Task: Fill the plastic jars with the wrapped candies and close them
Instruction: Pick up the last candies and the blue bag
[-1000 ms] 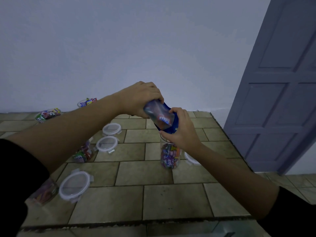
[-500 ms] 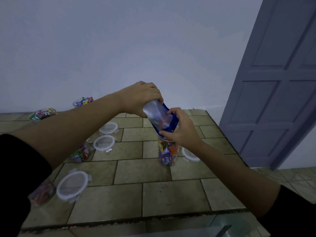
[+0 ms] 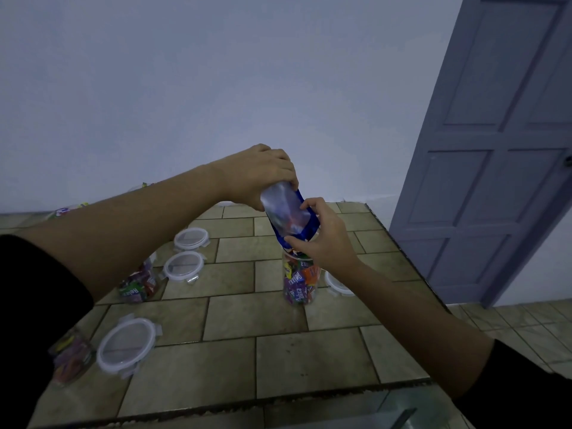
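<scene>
- The blue candy bag (image 3: 289,216) is gripped up top by the left hand (image 3: 258,176) and pinched lower down by the right hand (image 3: 326,243)
- Bare tiles are seen in front on the counter (image 3: 309,351), whose right edge is near
- The clear jar (image 3: 289,297) under the bag is stuffed with bright wrapped candies (image 3: 309,272)

The left hand (image 3: 257,176), the right hand (image 3: 325,239) and the bag (image 3: 289,216) they grip block the mouth of the middle jar (image 3: 299,283) from above. A lid (image 3: 337,284) lies just right of that jar, partly under the right forearm. On the left, a far lid (image 3: 191,239), a second lid (image 3: 184,265), a near lid (image 3: 126,345) and two filled jars (image 3: 140,283) (image 3: 72,357) crowd the surface (image 3: 309,360). Between them and the middle jar runs a lane of bare tile, widening toward the near edge. The wall (image 3: 216,88) closes the far side, and a door (image 3: 495,150) stands beyond the right edge.
</scene>
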